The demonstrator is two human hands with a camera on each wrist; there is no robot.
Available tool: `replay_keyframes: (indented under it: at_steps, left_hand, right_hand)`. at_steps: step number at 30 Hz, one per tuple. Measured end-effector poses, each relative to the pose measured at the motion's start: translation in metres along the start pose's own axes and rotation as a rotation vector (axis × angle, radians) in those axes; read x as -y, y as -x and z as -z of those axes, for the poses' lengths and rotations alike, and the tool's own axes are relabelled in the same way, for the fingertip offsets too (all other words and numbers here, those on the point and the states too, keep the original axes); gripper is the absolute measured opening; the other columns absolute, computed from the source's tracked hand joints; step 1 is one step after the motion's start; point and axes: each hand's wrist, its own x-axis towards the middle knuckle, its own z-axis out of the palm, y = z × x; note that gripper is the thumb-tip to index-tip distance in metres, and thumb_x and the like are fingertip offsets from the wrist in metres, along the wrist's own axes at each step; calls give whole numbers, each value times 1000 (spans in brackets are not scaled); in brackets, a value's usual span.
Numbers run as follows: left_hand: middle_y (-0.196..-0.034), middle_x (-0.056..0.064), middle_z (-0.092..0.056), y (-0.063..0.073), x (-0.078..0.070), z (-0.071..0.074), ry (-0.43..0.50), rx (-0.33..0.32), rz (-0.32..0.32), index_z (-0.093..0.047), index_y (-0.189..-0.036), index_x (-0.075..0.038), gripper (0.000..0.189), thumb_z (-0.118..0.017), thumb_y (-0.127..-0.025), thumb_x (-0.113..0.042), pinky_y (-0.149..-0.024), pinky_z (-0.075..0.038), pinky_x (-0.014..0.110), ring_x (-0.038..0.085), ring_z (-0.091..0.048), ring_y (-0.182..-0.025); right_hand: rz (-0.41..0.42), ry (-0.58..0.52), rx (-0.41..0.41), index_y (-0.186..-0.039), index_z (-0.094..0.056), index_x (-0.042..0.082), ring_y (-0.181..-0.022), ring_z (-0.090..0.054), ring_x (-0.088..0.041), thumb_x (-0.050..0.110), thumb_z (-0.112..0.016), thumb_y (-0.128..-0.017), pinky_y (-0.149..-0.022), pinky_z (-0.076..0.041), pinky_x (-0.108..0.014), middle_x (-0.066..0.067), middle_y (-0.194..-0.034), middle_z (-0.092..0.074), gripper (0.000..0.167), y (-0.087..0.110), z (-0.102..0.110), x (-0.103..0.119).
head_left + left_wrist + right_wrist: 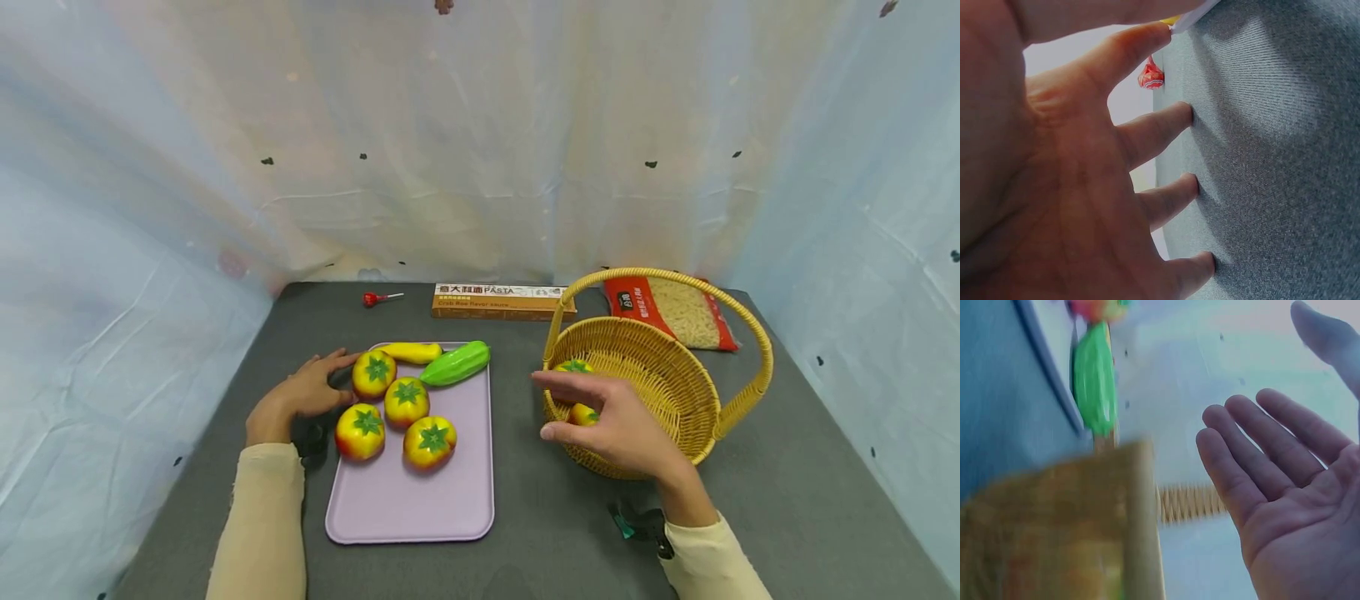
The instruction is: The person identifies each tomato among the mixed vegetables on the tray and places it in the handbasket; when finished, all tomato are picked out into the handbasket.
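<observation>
One dark-grey tabletop (517,500) bears one yellow woven hoop-handled basket (671,367) and one pale-purple rectangular tray (412,510). The right hand (618,417) hovers at the basket's left rim, thumb well apart from straight fingers; the left hand (309,393) spreads its fingers beside the tray. On the tray lie one long green vegetable (456,364), one slender yellow vegetable (415,353) and four round red-and-yellow fruits (430,450); two more such fruits (582,415) show in the basket.

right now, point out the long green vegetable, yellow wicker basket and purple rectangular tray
Long green vegetable (456,363), head view, middle
Yellow wicker basket (637,343), head view, inner wall
Purple rectangular tray (412,510), head view, bare surface
</observation>
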Motion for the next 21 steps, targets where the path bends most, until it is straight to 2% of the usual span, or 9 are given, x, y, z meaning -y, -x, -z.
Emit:
replay_keyframes:
  at_steps: [2, 5, 11, 17, 21]
  left_hand:
    - [-179, 30, -20, 0, 0, 0, -1, 0, -2, -41, -170, -12, 80, -73, -98, -22, -120, -6, 91, 65, -7, -162]
    - [-179, 30, -20, 0, 0, 1, 2, 2, 0, -41, -170, -12, 80, -72, -98, -22, -121, -6, 90, 65, -7, -162]
    - [-179, 29, -20, -1, -1, 0, -2, 3, 4, -41, -170, -13, 79, -73, -98, -23, -121, -7, 90, 65, -7, -162]
    - [-179, 28, -21, -1, -1, 0, 7, 3, 2, -41, -170, -14, 80, -73, -97, -24, -120, -7, 90, 65, -8, -162]
    - [-179, 28, -21, 1, -1, 0, 6, 4, 7, -41, -170, -14, 80, -73, -97, -24, -120, -7, 90, 64, -8, -162]
  right_hand:
    - [-6, -8, 44, -148, -70, 19, -134, -72, -21, 25, -91, -92, -114, -57, -47, 6, -146, -72, 60, -10, -9, 5]
    - [-21, -55, 107, -149, -69, 22, -139, -68, -19, 27, -92, -91, -118, -54, -51, 7, -148, -71, 63, -24, -23, 12]
    - [-1, -119, 204, -149, -70, 24, -139, -68, -19, 28, -90, -92, -121, -52, -47, 7, -147, -72, 61, -52, -53, 10]
    - [46, -159, 273, -148, -70, 21, -139, -68, -32, 26, -88, -93, -120, -53, -40, 4, -146, -73, 58, -71, -80, -5]
    - [36, -184, 304, -148, -71, 17, -141, -67, -25, 25, -89, -93, -121, -51, -37, -2, -149, -72, 58, -75, -95, -14]
